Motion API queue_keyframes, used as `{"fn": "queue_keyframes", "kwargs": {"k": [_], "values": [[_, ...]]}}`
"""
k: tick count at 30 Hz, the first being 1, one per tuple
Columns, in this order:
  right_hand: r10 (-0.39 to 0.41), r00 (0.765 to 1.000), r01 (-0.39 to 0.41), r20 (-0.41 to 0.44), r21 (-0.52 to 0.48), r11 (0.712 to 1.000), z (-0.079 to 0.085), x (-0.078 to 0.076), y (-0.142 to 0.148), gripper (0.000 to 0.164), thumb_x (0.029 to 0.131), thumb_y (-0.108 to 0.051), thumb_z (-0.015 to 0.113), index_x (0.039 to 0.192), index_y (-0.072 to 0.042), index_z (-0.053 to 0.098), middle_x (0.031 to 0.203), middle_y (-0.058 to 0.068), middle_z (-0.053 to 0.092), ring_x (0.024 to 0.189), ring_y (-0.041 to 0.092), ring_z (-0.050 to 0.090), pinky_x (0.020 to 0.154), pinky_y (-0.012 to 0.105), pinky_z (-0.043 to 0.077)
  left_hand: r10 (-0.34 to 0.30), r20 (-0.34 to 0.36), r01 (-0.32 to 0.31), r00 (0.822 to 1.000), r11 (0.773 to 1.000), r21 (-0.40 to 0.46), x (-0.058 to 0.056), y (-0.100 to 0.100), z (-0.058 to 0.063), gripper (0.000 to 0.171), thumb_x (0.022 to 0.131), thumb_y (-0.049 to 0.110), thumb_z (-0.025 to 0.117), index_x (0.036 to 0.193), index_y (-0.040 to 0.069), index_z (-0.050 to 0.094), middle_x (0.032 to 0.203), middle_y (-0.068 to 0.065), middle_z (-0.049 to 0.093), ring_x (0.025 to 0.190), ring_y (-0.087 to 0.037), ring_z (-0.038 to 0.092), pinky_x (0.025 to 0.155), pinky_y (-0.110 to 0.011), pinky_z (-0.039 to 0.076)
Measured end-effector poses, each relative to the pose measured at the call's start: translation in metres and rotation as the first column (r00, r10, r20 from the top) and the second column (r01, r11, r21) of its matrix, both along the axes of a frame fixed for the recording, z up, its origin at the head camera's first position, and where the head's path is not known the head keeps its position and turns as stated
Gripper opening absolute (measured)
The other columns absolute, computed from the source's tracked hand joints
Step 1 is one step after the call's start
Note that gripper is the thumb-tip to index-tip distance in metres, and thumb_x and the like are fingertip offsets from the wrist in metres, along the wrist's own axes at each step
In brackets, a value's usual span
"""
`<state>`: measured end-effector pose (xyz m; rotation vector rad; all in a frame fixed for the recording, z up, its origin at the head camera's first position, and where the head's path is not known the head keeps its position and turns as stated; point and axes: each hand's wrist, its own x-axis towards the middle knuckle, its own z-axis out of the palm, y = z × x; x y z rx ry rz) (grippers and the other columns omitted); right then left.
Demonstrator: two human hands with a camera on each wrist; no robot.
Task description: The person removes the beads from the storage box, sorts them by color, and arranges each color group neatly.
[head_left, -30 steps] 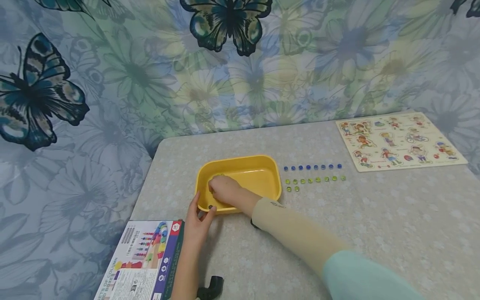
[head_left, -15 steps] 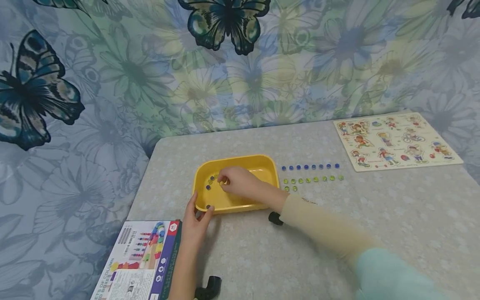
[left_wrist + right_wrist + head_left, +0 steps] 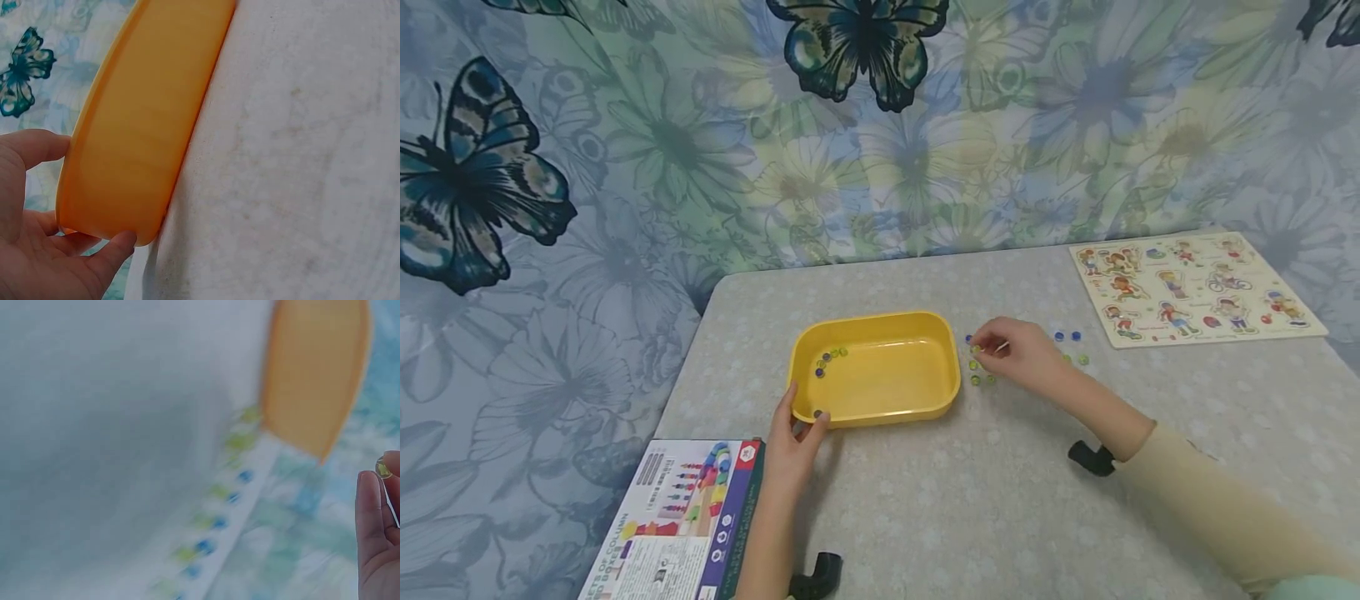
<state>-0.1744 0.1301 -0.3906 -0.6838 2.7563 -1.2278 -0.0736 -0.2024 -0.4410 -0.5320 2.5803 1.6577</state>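
My left hand (image 3: 792,454) grips the near left corner of a shallow yellow tray (image 3: 880,375), thumb and fingers around its wall. In the left wrist view they are on the tray's outer side (image 3: 131,137). Just right of the tray, my right hand (image 3: 1018,354) pinches a small round yellow-green glass gem (image 3: 383,467) between thumb and fingertips, above the rows on the table. Blue gems (image 3: 1059,337) form the far row; yellow-green gems (image 3: 975,380) lie nearer. My right hand hides the middle of both rows. Several loose gems (image 3: 842,352) remain at the tray's left end.
A picture board (image 3: 1176,300) with figures of children lies at the back right. A printed box (image 3: 677,517) is at the front left, next to my left forearm. Behind the grey table (image 3: 985,500) hangs a butterfly-patterned cloth (image 3: 917,158).
My right hand has lifted out of the tray with a yellow-green gem and moved right, over the rows. The left hand stays on the tray's corner.
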Motion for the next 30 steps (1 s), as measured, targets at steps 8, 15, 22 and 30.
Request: {"fn": "queue_keyframes", "kwargs": {"k": [8,15,22,30], "values": [[-0.014,0.999,0.008,0.046,0.124,0.992,-0.027,0.000,0.036,0.009,0.081,-0.007,0.067,0.091,-0.007,0.067,0.079,0.000,0.061,0.072,0.014,0.055,0.064,0.030,0.049,-0.004,-0.003,0.004,1.000,1.000,-0.008,0.000,-0.001,0.002,0.073,0.090,0.032,0.062,0.149,0.030,0.018,0.153,0.000,0.021,0.134,-0.023,0.032,0.104,-0.038,0.037],[-0.004,0.996,-0.017,0.094,0.221,0.975,-0.043,-0.003,0.040,0.010,0.078,-0.007,0.070,0.087,-0.007,0.067,0.073,-0.003,0.059,0.066,0.011,0.053,0.061,0.027,0.047,-0.009,-0.008,0.009,1.000,1.000,0.003,0.001,0.001,0.002,0.074,0.090,0.032,0.062,0.149,0.029,0.018,0.153,-0.002,0.021,0.134,-0.024,0.033,0.104,-0.039,0.036],[0.002,0.996,-0.026,0.088,0.274,0.961,-0.050,-0.005,0.038,0.009,0.078,-0.008,0.072,0.085,-0.009,0.067,0.071,-0.004,0.059,0.065,0.011,0.053,0.061,0.029,0.047,-0.005,-0.005,0.005,1.000,1.000,0.002,0.001,0.000,0.000,0.074,0.090,0.032,0.062,0.149,0.030,0.018,0.153,-0.001,0.022,0.133,-0.024,0.034,0.104,-0.039,0.036],[-0.010,0.994,-0.028,0.111,0.334,0.942,-0.050,-0.006,0.035,0.008,0.079,-0.011,0.072,0.085,-0.012,0.067,0.072,-0.005,0.059,0.066,0.010,0.053,0.061,0.028,0.046,-0.013,-0.003,0.013,1.000,1.000,0.003,0.001,0.001,0.002,0.074,0.090,0.032,0.062,0.149,0.029,0.018,0.153,-0.001,0.022,0.134,-0.023,0.033,0.104,-0.038,0.036]]}}
